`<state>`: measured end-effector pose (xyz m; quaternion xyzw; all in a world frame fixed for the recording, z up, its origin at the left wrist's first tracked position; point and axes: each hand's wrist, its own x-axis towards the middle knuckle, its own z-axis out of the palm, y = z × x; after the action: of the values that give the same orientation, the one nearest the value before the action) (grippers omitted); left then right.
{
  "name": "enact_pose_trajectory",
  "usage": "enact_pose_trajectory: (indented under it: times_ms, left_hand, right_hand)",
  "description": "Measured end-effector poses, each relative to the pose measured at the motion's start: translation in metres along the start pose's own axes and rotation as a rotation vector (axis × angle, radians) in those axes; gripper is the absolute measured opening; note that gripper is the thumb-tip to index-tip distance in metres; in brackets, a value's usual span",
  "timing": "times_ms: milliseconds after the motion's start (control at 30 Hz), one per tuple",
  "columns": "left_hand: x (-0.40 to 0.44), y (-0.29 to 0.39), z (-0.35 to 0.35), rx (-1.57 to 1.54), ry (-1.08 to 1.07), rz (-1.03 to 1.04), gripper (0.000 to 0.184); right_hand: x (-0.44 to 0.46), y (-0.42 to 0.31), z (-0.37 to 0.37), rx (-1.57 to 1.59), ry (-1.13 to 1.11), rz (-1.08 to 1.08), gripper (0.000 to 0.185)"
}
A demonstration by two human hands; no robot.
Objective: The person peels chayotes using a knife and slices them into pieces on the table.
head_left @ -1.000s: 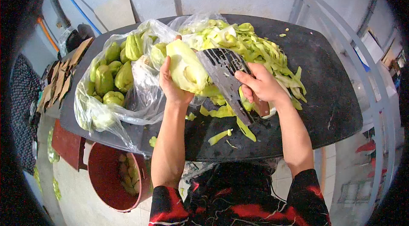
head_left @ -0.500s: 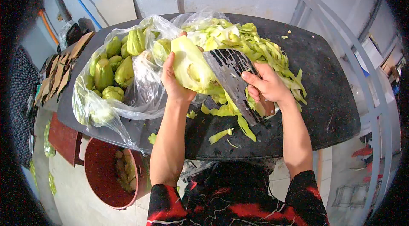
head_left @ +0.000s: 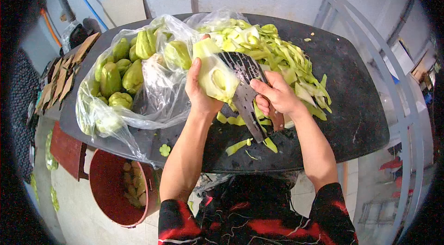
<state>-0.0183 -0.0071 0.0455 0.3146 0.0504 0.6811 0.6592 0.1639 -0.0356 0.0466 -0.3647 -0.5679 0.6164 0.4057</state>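
My left hand (head_left: 201, 94) is wrapped round a peeled, pale green chayote (head_left: 213, 71), which has a hollow in its near side. In my right hand (head_left: 280, 97) is a broad, dark-bladed knife (head_left: 248, 112), gripped by its brown handle with the thumb near the blade. The blade lies against the right side of the chayote, hiding part of it. Behind and right of both hands spreads a heap of green peelings (head_left: 282, 55). A few loose strips lie under the knife on the black table (head_left: 351, 115).
An open clear plastic bag (head_left: 159, 120) of unpeeled chayotes (head_left: 111, 80) stands on the table's left. Below the left edge is a red bucket (head_left: 104, 189) with pale pieces inside. A grey metal rail (head_left: 384, 55) runs along the right, and cardboard pieces (head_left: 64, 76) lie far left.
My left hand and the chayote have shifted slightly right. My right hand has moved left with the knife, whose blade now sits more steeply against the chayote.
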Motion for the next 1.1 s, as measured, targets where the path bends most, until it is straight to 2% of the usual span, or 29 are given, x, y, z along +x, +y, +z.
enact_pose_trajectory:
  times_ms: [67, 133, 300, 367, 633, 767, 833, 867, 900, 933, 967, 1033, 1100]
  left_hand:
    - [-0.002, 0.003, 0.0, 0.009, 0.022, 0.0, 0.064]
    - [0.0, 0.008, -0.001, 0.051, -0.078, -0.036, 0.066]
    - [0.0, 0.01, 0.002, 0.029, -0.072, -0.006, 0.066]
    - [-0.004, 0.002, 0.004, 0.077, -0.052, 0.011, 0.066]
    - [-0.003, 0.001, 0.01, 0.039, -0.106, -0.013, 0.067]
    - [-0.002, -0.004, 0.009, 0.02, -0.082, 0.01, 0.067]
    - [0.003, -0.004, 0.0, 0.181, -0.039, 0.058, 0.063]
    - [0.004, -0.006, -0.003, 0.326, 0.047, 0.144, 0.056]
    - [0.006, -0.007, -0.004, 0.328, 0.045, 0.143, 0.056]
    - [0.008, -0.008, -0.006, 0.611, 0.093, 0.258, 0.053]
    - [0.009, -0.009, -0.007, 0.894, 0.14, 0.373, 0.051]
    - [0.01, -0.006, -0.002, 0.927, 0.132, 0.412, 0.048]
    - [0.022, -0.01, -0.015, 1.1, 0.209, 0.401, 0.048]
  right_hand:
    - [-0.001, -0.002, 0.002, -0.011, -0.001, -0.011, 0.02]
    - [-0.003, -0.003, 0.003, -0.005, -0.007, 0.004, 0.02]
    - [-0.004, -0.007, 0.001, -0.009, -0.057, 0.028, 0.021]
    - [0.001, -0.004, 0.014, 0.017, 0.054, -0.048, 0.022]
    - [-0.004, -0.012, 0.01, 0.085, -0.012, -0.015, 0.021]
    - [-0.004, -0.008, 0.014, -0.028, 0.054, -0.088, 0.02]
    - [-0.003, -0.009, 0.017, -0.101, 0.068, -0.12, 0.02]
    - [-0.003, -0.011, 0.02, -0.209, 0.106, -0.141, 0.02]
    - [-0.003, -0.012, 0.022, -0.317, 0.146, -0.163, 0.02]
    - [-0.002, -0.01, 0.021, -0.316, 0.147, -0.164, 0.02]
    - [0.001, -0.007, 0.02, -0.236, 0.185, -0.132, 0.019]
    - [0.004, -0.009, 0.017, -0.154, 0.221, -0.102, 0.019]
    - [0.006, -0.019, 0.015, 0.12, 0.287, 0.01, 0.019]
